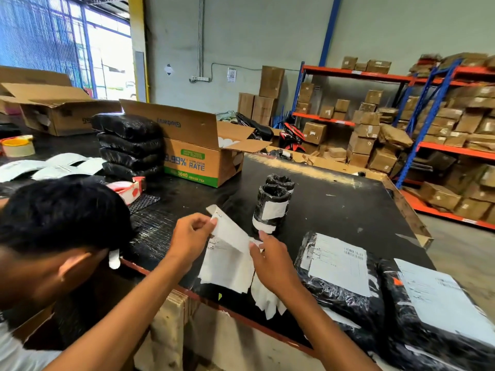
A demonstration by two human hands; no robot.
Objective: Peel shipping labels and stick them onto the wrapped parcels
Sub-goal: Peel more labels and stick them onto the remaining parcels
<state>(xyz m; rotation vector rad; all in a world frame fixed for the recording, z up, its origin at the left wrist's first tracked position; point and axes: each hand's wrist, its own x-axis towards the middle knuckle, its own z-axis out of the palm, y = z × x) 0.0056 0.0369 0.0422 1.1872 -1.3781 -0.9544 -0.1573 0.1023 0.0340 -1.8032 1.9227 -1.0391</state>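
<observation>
The left hand (191, 235) pinches the lifted corner of a shipping label (231, 231), and the right hand (270, 257) pinches the sheet's near edge, just left of the upright wrapped parcel (270, 210). This looks like the peeling step. Next, I'd guess, the freed label needs a bare parcel; both flat parcels (340, 274) right of that roll already carry labels.

Both forearms come into the frame bare from the lower edge, with no sleeve reaching the wrists. The left hand (188, 238) and the right hand (270, 259) are ungloved, and no ring, watch, or band shows on either wrist or on the visible fingers. The nails look short and plain. No markings or tape show on the arms.
</observation>
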